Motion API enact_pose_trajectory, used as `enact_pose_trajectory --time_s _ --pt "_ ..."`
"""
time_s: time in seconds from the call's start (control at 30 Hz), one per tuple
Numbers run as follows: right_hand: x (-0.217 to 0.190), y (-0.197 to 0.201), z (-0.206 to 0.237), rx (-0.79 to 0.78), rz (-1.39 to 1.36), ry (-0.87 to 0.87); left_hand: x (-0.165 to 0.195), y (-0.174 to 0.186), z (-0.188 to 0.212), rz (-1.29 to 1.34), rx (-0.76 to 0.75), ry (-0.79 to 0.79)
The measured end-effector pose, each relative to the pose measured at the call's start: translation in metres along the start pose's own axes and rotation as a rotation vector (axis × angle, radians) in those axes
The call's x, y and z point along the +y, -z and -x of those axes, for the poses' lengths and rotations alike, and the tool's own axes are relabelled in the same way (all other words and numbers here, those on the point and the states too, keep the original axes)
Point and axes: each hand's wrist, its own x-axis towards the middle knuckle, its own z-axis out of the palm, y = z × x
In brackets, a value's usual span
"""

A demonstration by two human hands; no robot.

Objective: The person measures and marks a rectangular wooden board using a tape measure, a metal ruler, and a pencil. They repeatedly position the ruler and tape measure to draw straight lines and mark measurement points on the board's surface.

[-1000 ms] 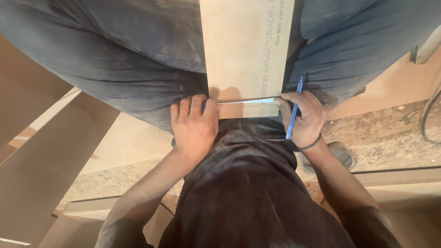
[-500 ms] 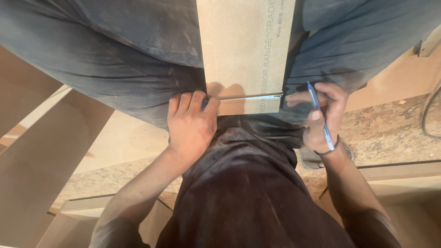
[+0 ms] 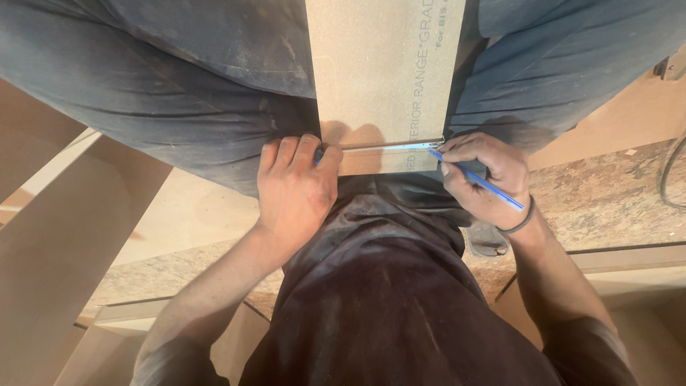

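A tan fibreboard strip (image 3: 379, 71) lies between my thighs, running away from me. Across its near end rests a thin metal straightedge (image 3: 389, 147). My left hand (image 3: 296, 189) presses down on the left end of that straightedge, fingers curled over the board's left edge. A blue pen (image 3: 475, 179) is pinched in my right hand (image 3: 486, 179), its tip touching the board's right edge at the straightedge. A dark band circles my right wrist.
Tan boards (image 3: 64, 236) lean at the left. A speckled stone floor (image 3: 607, 200) shows at the right, with a dark cable (image 3: 668, 179) near the edge. A pale board edge (image 3: 629, 257) runs along the lower right.
My right hand swung the pen away from the board, then brought its tip back down to the right end of the straightedge. My left hand stayed pressed in place.
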Motion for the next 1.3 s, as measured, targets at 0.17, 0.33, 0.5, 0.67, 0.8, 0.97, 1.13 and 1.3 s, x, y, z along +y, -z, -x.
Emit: enact_pose_trajectory --time_s 0.17,0.33,0.5,0.67,0.8,0.97,1.13,1.3 --pt "0.005 0.004 -0.002 -0.036 -0.009 0.011 0.0 -0.001 0.0 0.011 -0.004 -0.007" --pt "0.007 0.005 -0.001 -0.031 0.007 0.001 0.0 -0.003 -0.001 -0.006 0.005 -0.013" --pt "0.012 0.004 0.0 -0.031 -0.008 -0.002 -0.001 -0.003 -0.001 -0.007 0.01 -0.014" --pt "0.015 0.003 0.002 -0.018 -0.004 0.007 -0.001 -0.003 -0.001 -0.008 0.015 -0.008" --pt "0.017 0.002 0.003 -0.025 -0.001 -0.003 0.0 -0.003 -0.001 0.007 0.013 -0.005" --pt "0.019 0.001 0.002 -0.012 0.011 0.018 -0.002 -0.004 -0.002 0.015 0.008 -0.002" --pt "0.017 0.001 0.004 -0.021 0.0 0.004 0.0 -0.003 0.0 0.017 0.013 0.002" --pt "0.019 0.001 0.004 -0.031 -0.002 0.017 -0.001 -0.003 0.0 0.029 0.001 0.003"
